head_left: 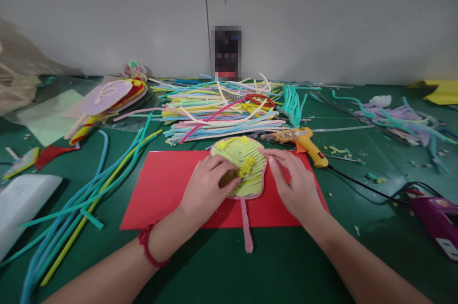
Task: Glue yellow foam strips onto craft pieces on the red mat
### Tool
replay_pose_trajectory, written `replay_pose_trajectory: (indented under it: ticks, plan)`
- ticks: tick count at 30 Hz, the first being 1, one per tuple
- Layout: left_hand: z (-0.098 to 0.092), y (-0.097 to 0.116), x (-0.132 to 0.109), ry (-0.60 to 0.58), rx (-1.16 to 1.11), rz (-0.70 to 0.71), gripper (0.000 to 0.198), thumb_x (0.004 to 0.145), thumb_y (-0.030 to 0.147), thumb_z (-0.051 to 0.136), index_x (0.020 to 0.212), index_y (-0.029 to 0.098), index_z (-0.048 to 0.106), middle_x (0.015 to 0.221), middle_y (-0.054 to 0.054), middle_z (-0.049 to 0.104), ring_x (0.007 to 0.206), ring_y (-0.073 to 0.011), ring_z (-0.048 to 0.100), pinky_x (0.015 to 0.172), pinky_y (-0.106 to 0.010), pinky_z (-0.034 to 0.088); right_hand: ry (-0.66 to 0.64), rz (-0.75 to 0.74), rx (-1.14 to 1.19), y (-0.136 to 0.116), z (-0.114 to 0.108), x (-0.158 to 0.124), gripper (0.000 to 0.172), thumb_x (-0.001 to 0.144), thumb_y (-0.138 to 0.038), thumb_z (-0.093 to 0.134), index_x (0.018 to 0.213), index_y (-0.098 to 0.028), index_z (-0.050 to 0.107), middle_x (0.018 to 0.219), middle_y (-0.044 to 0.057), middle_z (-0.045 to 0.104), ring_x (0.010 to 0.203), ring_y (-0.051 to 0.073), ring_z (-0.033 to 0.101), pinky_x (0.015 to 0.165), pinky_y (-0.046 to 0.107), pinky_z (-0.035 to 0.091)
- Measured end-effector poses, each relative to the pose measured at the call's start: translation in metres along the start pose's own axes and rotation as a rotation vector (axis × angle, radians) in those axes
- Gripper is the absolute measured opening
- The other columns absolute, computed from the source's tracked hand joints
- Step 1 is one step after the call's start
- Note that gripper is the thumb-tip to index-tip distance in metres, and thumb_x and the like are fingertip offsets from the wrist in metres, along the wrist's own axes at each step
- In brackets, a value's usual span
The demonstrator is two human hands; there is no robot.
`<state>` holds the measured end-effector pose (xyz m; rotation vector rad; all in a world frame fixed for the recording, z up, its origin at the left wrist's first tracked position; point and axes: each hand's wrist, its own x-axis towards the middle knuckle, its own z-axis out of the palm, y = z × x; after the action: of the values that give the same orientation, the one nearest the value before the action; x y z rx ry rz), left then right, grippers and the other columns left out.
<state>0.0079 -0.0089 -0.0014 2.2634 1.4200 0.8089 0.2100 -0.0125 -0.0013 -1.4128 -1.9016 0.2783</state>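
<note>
A leaf-shaped fan [238, 152], ribbed yellow-green with a pink rim, lies flat on a red sheet [161, 184], its pink handle [246, 227] pointing toward the person and reaching past the sheet's near edge. Yellow flowers [247, 165] sit at the fan's middle, and smaller yellow pieces [222, 145] near its far edge.

The left hand [209, 182] is over the fan's left side, thumb and fingers curled with a narrow gap, tips beside the flowers; whether they pinch anything I cannot tell. A red bracelet [152, 246] circles that wrist. The right hand [295, 182] is at the fan's right edge, forefinger at the rim and thumb narrowly apart from it; any grip there is unclear.

Just beyond the fan spreads a pile of pastel fuzzy stems [222, 113], with a yellow glue gun [309, 145] to the fan's far right, beside the red sheet. Left of the fan, long blue, teal and yellow stems [89, 189] cross the green table [286, 270]; farther left are a white object [28, 199] and a red tassel [55, 156]. Well right of the fan sits a purple device [432, 223].
</note>
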Motion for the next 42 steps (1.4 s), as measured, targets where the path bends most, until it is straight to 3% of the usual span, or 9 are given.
replay_pose_trajectory:
  ticks: [4, 14, 18, 22, 29, 42]
  plan:
    - [0.0, 0.0, 0.0, -0.007, -0.002, 0.033, 0.007, 0.08, 0.021, 0.064, 0.087, 0.021, 0.065, 0.091, -0.003, 0.064, 0.086, -0.0189, 0.057, 0.077, -0.036, 0.043, -0.008, -0.046, 0.009, -0.001, 0.0, 0.0, 0.022, 0.091, -0.021, 0.044, 0.108, -0.022, 0.057, 0.107, 0.004, 0.067, 0.101, 0.018, 0.06, 0.087, 0.033, 0.049]
    - [0.002, -0.002, -0.002, 0.013, 0.055, 0.067, 0.006, 0.083, 0.021, 0.061, 0.088, 0.02, 0.064, 0.09, -0.003, 0.064, 0.085, -0.0182, 0.058, 0.076, -0.035, 0.045, -0.107, -0.329, -0.004, 0.001, 0.004, -0.001, 0.013, 0.085, -0.015, 0.053, 0.095, -0.02, 0.06, 0.1, 0.006, 0.071, 0.108, 0.02, 0.06, 0.099, 0.043, 0.044]
    - [0.002, -0.001, -0.007, 0.016, 0.171, 0.192, 0.017, 0.088, 0.02, 0.053, 0.102, 0.017, 0.061, 0.097, -0.005, 0.066, 0.09, -0.0188, 0.059, 0.077, -0.034, 0.045, -0.138, -0.33, 0.003, 0.0, 0.003, -0.001, 0.017, 0.087, -0.014, 0.05, 0.098, -0.021, 0.06, 0.102, 0.005, 0.071, 0.106, 0.019, 0.062, 0.098, 0.043, 0.046]
    - [0.002, 0.0, -0.01, 0.032, 0.241, 0.298, 0.017, 0.09, 0.021, 0.049, 0.101, 0.015, 0.061, 0.095, -0.005, 0.067, 0.086, -0.0188, 0.059, 0.075, -0.033, 0.046, -0.052, -0.302, 0.02, -0.003, 0.0, 0.0, 0.023, 0.087, -0.013, 0.051, 0.108, -0.019, 0.059, 0.108, 0.007, 0.069, 0.102, 0.017, 0.064, 0.097, 0.036, 0.05]
    - [0.001, 0.005, -0.01, -0.01, 0.355, 0.319, 0.027, 0.092, 0.025, 0.046, 0.113, 0.013, 0.057, 0.095, -0.008, 0.065, 0.085, -0.0208, 0.058, 0.074, -0.035, 0.047, -0.124, -0.276, -0.01, 0.001, 0.003, -0.001, 0.02, 0.088, -0.014, 0.049, 0.104, -0.018, 0.06, 0.111, 0.006, 0.068, 0.105, 0.017, 0.063, 0.098, 0.035, 0.05]
    - [0.0, 0.013, -0.011, -0.099, 0.459, 0.318, 0.027, 0.091, 0.026, 0.045, 0.11, 0.014, 0.06, 0.099, -0.009, 0.062, 0.088, -0.0225, 0.056, 0.08, -0.038, 0.047, -0.146, -0.31, -0.082, 0.0, 0.005, -0.001, 0.021, 0.089, -0.015, 0.048, 0.106, -0.019, 0.059, 0.11, 0.007, 0.069, 0.105, 0.019, 0.063, 0.099, 0.041, 0.048]
